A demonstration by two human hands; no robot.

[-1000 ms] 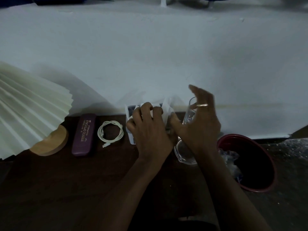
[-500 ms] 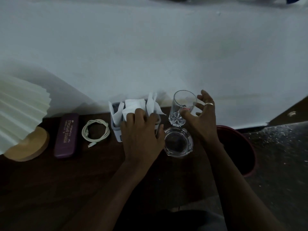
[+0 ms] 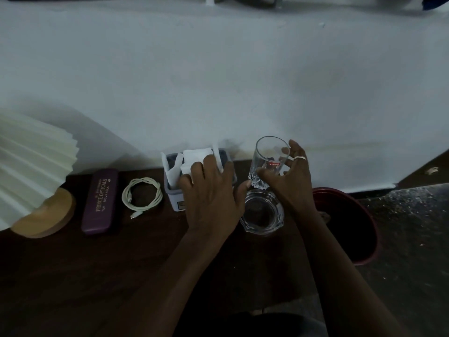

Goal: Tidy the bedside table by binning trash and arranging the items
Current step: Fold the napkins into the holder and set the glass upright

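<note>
The drinking glass [image 3: 268, 164] stands at the far edge of the tabletop [image 3: 73, 276], toward its right end, just behind a heavy glass ashtray [image 3: 263, 212]. The right hand [image 3: 290, 181] curls around the glass's right side, thumb at the thick cut base and fingers [image 3: 295, 152] spread up by the rim; whether they press on the wall or only hover at it cannot be told. The glass is clear, rigid and smooth, so it looks slippery and breakable; its thin upper wall is the weak part. A wrap around the middle or the faceted base should be surest, kept clear of the ashtray to avoid a knock.

The left hand [image 3: 211, 190] lies flat, fingers together, on top of the white tissues [image 3: 196, 155] that stick up from a small grey holder [image 3: 173, 193] at the same far edge. It presses rather than grips. Tissue is light, soft and tears easily, so it wants gentle tucking, and the holder looks light enough to slide unless steadied.

Along the far edge to the left lie a coiled white cable [image 3: 142, 194], a purple glasses case [image 3: 100, 200] and a pleated lamp [image 3: 31, 161] on a wooden base. A dark red bin [image 3: 364, 215] sits off the right edge.
</note>
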